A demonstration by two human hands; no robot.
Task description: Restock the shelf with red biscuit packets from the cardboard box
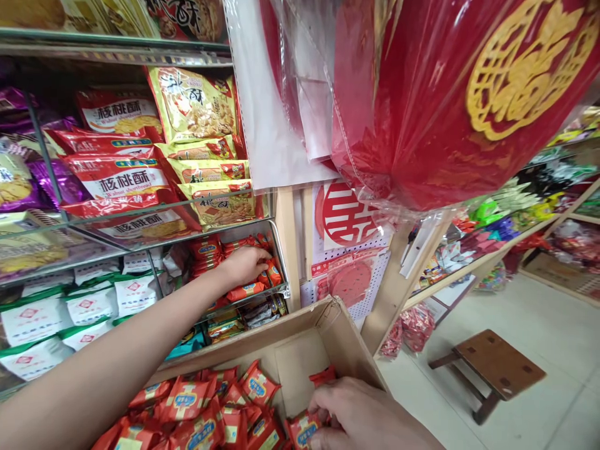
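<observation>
My left hand [246,267] reaches into a metal-edged shelf bin, its fingers curled over small red snack packets [247,290]. Whether it grips one of them is hidden. Lower down, my right hand [344,412] is inside an open cardboard box [300,359], with its fingers closed on a red packet [304,430]. Another red packet [323,376] shows just above those fingers. Many more red packets [187,400] lie heaped in the left and middle part of the box.
Shelves of red [131,181] and yellow bags [194,106] stand at the left, white bags [35,319] below. Large red decorations in clear plastic [422,100] hang at the upper right. A brown stool [499,362] stands on the floor, beside wooden shelving [469,269].
</observation>
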